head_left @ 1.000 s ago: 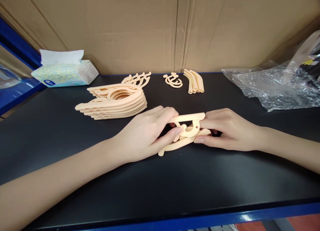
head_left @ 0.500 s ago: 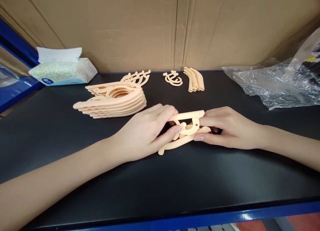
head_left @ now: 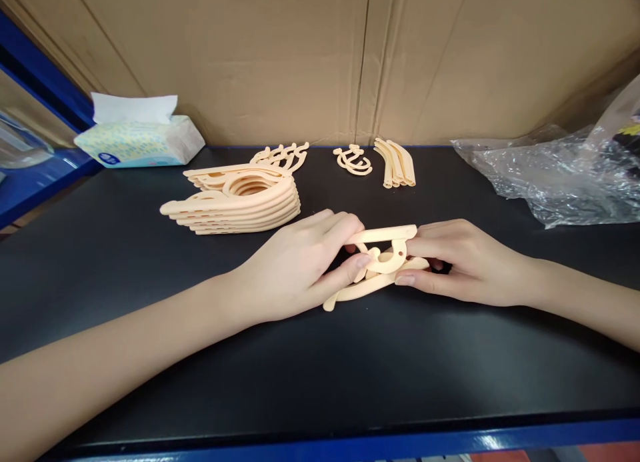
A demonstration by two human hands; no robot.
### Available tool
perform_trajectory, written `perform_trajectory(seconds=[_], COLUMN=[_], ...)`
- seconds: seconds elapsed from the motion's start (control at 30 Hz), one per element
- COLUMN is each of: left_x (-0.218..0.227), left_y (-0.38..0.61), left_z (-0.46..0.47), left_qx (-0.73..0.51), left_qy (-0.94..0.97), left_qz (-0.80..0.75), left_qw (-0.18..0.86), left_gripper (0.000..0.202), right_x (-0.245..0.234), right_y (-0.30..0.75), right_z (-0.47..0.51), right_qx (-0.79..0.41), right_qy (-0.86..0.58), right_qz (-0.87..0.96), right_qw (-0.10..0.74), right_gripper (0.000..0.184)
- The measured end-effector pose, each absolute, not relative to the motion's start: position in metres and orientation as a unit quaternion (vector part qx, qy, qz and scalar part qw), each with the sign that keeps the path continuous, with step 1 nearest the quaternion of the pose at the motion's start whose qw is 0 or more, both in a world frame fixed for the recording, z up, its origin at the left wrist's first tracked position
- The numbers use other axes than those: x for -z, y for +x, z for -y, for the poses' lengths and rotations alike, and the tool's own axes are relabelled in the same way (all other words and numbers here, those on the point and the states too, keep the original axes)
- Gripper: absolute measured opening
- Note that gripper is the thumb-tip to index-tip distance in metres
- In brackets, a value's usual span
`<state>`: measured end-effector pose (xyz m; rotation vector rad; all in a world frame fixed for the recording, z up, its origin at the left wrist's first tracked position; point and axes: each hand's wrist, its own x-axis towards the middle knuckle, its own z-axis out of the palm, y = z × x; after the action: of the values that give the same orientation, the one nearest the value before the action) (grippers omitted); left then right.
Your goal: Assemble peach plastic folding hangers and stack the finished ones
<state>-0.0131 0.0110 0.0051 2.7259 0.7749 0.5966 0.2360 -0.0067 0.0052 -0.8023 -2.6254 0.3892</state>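
On the black tabletop is set a stack of folded, hanger-like pieces at the left, from which a good part of the work is judged to be done. Near the middle, one end of a cream plastic piece is pinched between thumb and fingers of the left hand and the other of the right hand, its joints apparently not all settled. Left loose at the back are curved bars and two small clusters of hooked parts, seemingly unassembled.
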Motion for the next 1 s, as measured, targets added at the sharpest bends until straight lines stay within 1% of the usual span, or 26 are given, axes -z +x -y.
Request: perform_trajectory(seconds=[0.1,0.4,0.63,1.0], left_x=[-0.0045,-0.007,-0.0061,-0.0059], left_y=[-0.013,-0.0135,-0.0137,-0.013], left_z=[-0.0109,-0.0106,-0.0096,-0.0104], left_qx=[-0.204,-0.191,-0.189,-0.19], left_qy=[0.935,0.936,0.934,0.935], left_qz=[-0.264,-0.271,-0.278,-0.274], left_qw=[0.119,0.123,0.124,0.122], left_gripper=[0.024,0.025,0.024,0.024], right_x=[-0.0048,-0.0043,-0.0051,-0.0054], right_y=[0.2359,0.2363,0.2359,0.236], right_z=[0.0065,0.0068,0.0063,0.0062], right_qx=[-0.145,-0.154,-0.134,-0.129], right_qy=[-0.283,-0.285,-0.279,-0.279], right_qz=[0.93,0.928,0.931,0.931], right_qw=[0.183,0.183,0.193,0.198], right_gripper=[0.025,0.025,0.033,0.035])
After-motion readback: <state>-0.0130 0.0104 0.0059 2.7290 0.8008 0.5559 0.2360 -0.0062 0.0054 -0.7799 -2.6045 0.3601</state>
